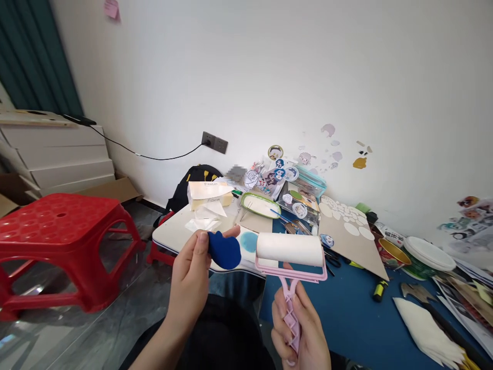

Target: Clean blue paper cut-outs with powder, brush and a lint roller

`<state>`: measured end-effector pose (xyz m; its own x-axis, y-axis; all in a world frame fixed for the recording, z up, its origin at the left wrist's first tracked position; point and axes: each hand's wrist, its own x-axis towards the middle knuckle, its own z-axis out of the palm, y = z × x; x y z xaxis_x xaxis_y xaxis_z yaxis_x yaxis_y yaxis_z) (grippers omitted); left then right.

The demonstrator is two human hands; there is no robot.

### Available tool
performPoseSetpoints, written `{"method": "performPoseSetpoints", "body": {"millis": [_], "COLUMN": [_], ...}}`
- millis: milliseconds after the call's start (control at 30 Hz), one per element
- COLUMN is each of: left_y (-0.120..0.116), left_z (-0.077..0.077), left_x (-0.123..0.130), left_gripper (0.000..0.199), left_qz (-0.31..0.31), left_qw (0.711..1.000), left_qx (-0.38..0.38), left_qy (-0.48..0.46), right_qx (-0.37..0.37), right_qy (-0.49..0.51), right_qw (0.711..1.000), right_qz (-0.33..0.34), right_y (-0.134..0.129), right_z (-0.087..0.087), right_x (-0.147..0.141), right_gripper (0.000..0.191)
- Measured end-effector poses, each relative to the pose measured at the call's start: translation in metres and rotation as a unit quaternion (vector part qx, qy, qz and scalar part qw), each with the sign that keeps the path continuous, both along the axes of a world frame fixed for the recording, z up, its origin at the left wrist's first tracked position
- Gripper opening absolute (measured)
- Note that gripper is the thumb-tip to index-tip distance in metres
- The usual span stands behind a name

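Observation:
Between the thumb and fingers of my left hand is a flat dark blue cutout with a rounded, wavy outline. My right hand is wrapped round the pink handle of a lint roller, whose white sticky roll points up and lies level. The roller and the cutout are held apart, side by side, above the table's front edge. Behind them, a light blue round stain shows on a white sheet. A green-rimmed tray with a white inside lies farther back.
A tissue pack stands on the white table. Sticker sheets and a clear pouch lean near the wall. On the blue table are a cutout board, a hatchet, a white-lidded tub and tissues. A red stool stands left.

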<state>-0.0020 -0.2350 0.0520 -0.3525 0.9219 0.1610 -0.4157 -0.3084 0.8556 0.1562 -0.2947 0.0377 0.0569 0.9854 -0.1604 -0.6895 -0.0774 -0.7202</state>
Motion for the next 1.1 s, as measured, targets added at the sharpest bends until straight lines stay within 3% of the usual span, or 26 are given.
{"method": "performPoseSetpoints", "body": {"millis": [200,300,433,500,633,733,800,833,900,967,1033,1100], "left_y": [-0.004,-0.006,-0.012,-0.015,-0.015,-0.012,-0.011,-0.012,-0.014,-0.017,-0.018,-0.018], "left_z": [-0.007,-0.007,-0.003,-0.002,-0.009,-0.021,-0.025,-0.025,-0.022,-0.017,-0.014,-0.017], "left_x": [0.003,0.009,0.019,0.023,0.024,0.014,0.004,0.001,-0.003,-0.001,0.005,0.012], "left_gripper": [0.031,0.032,0.031,0.030,0.034,0.041,0.042,0.047,0.065,0.072,0.070,0.062], "left_qz": [-0.050,-0.061,-0.049,-0.073,-0.136,-0.093,-0.028,-0.004,-0.002,-0.036,-0.069,-0.104], "left_qw": [0.999,0.998,0.995,0.990,0.982,0.981,0.948,0.907,0.799,0.722,0.707,0.756], "left_qx": [0.006,-0.006,0.000,0.006,0.002,0.054,0.172,0.243,0.345,0.361,0.336,0.305], "left_qy": [-0.014,-0.005,0.088,0.122,0.132,0.161,0.267,0.343,0.492,0.589,0.618,0.569], "right_qx": [0.006,0.017,0.057,0.059,0.059,0.061,0.051,0.044,0.031,0.026,0.028,0.037], "right_qy": [-0.009,-0.068,-0.157,-0.178,-0.183,-0.179,-0.183,-0.184,-0.187,-0.191,-0.196,-0.190], "right_qw": [1.000,0.997,0.981,0.975,0.971,0.970,0.969,0.969,0.970,0.972,0.973,0.973], "right_qz": [0.021,-0.024,-0.098,-0.117,-0.142,-0.151,-0.157,-0.158,-0.150,-0.134,-0.122,-0.123], "right_y": [-0.005,-0.004,0.002,0.006,0.017,0.023,0.024,0.023,0.021,0.019,0.016,0.014], "right_z": [-0.003,-0.003,-0.001,-0.001,-0.005,-0.007,-0.008,-0.008,-0.009,-0.009,-0.008,-0.006], "right_x": [-0.001,-0.010,-0.027,-0.033,-0.035,-0.030,-0.026,-0.025,-0.025,-0.025,-0.027,-0.027], "right_gripper": [0.036,0.046,0.057,0.060,0.055,0.046,0.044,0.046,0.052,0.056,0.057,0.054]}}
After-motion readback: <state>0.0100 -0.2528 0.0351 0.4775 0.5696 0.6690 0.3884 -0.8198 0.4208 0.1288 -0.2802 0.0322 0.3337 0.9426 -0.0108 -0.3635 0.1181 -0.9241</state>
